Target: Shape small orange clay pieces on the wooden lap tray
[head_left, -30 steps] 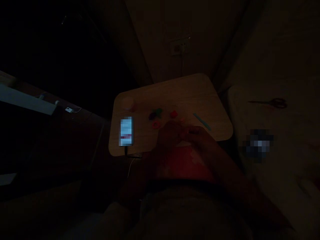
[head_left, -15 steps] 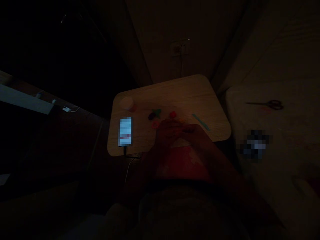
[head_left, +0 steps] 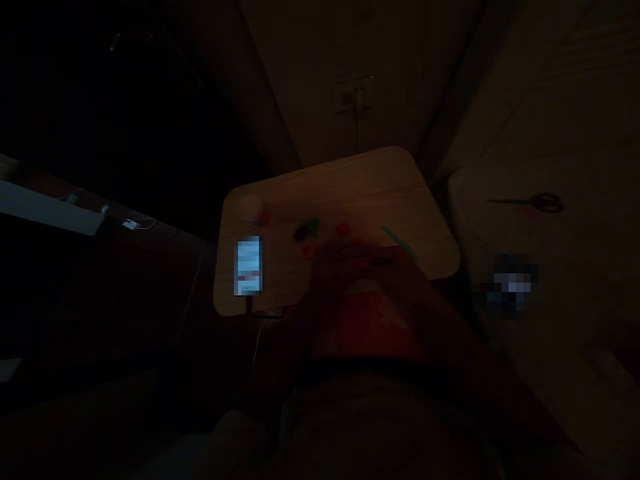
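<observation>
Dim light here, and my two hands are together at the near edge of the pale wood-grain table (head_left: pixel 360 187). My left hand (head_left: pixel 334 265) reaches in with its fingers close together; my right hand (head_left: pixel 393 265) meets it, fingers bent inward. How far either is open, and whether anything sits between them, I can't tell in this gloom.

Just beyond my fingers lies the small, rounded red lump (head_left: pixel 343 229); beside my left hand is the small pinkish-red ring (head_left: pixel 309 250), with the green piece (head_left: pixel 313 225) touching or almost touching the dark, rounded piece (head_left: pixel 300 233) behind it. The slim teal stick (head_left: pixel 395 237) slants near my right hand.

Good handling here, I'd say, means light, even fingertip pressure, one hand steadying while the other works, and wrists low. My left knuckles want care around that ring, my right ones around the stick. Opening the fingers slightly would let me check by eye.
</observation>
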